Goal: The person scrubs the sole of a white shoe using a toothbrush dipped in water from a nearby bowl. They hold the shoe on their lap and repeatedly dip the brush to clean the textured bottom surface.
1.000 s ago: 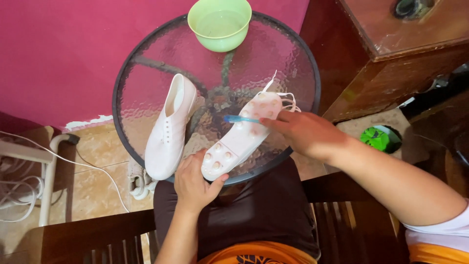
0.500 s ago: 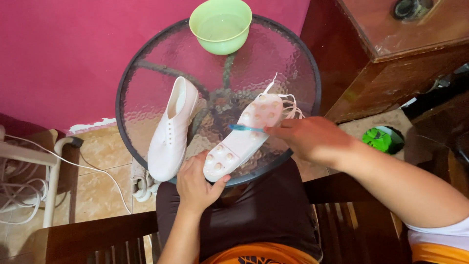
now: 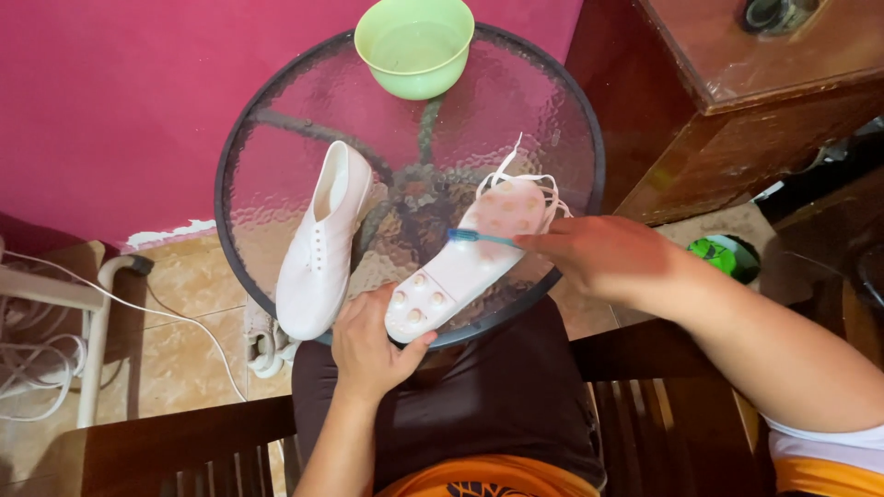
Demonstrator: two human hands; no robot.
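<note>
Left hand: the left hand (image 3: 368, 345) is gripping the heel end of an overturned white shoe (image 3: 465, 258), fingers and thumb clamped around it, at the near edge of the tabletop (image 3: 276, 193).
Right hand: the right hand (image 3: 599, 258) is holding a toothbrush (image 3: 479, 237), its grip pinched shut on the handle, reaching in from the right.
Toothbrush: its blue head is lying against the sole, about midway along the shoe; the handle is mostly hiding under the fingers.
Overturned shoe: it is lying sole up, tilted diagonally, heel toward the person and toe pointing away to the right; the sole is showing round studs at heel and forefoot. White laces (image 3: 516, 170) are trailing loose from under its far end onto the glass.
Second shoe: another white shoe (image 3: 322, 244) is sitting upright on the left part of the tabletop, opening away from the person and toe near, apart from the first.
Bowl: a light green bowl (image 3: 414, 41) is standing at the far edge of the tabletop, well apart from both hands.
Tabletop: round, textured glass in a dark rim, with a dark frame showing through.
Surroundings: a pink wall is running behind, a dark wooden cabinet (image 3: 737, 92) is standing to the right, and white cables (image 3: 37, 322) are lying on the tiled floor at left.
</note>
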